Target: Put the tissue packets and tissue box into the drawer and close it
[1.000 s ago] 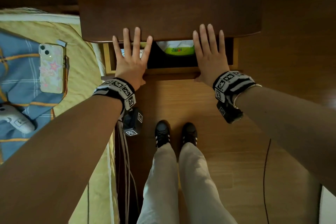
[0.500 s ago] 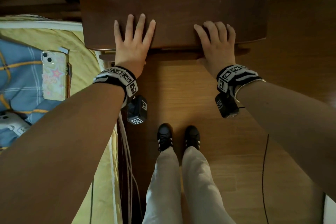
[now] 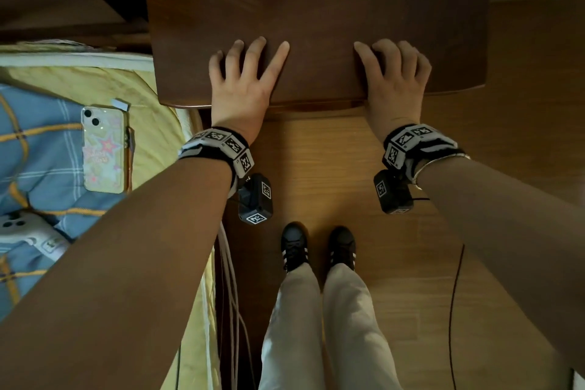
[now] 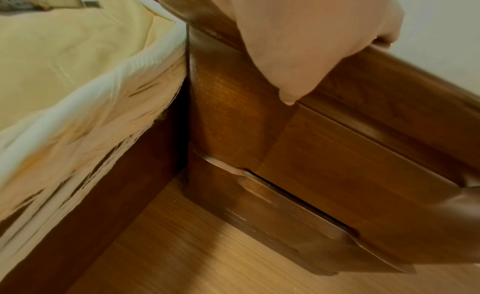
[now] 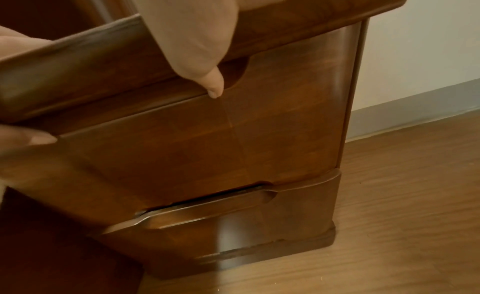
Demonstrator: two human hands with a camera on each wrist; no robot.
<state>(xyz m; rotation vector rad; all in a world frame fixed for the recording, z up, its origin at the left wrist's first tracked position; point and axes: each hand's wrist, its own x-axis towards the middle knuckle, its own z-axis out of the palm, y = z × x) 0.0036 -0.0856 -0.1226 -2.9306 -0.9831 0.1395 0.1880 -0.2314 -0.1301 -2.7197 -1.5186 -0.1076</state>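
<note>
Now both hands resting on nightstand [image 3: 316, 9] top: left hand [image 3: 242, 89] spreading fingers flat, right hand [image 3: 395, 82] loosely curling, gripping nothing. Drawer [image 5: 207, 138] sitting flush, tissue packets and box hiding inside, unseen. Varnished wood looking stiff, heavy, slick; recessed lip offering likeliest hold.

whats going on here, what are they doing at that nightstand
A person stands at a dark wooden nightstand beside a bed, with the left hand and right hand resting on its top near the front edge. The top drawer sits flush with the front, so it looks closed; no tissue packets or tissue box are in view. A phone lies on the bed to the left. The job looks about finished.
</note>
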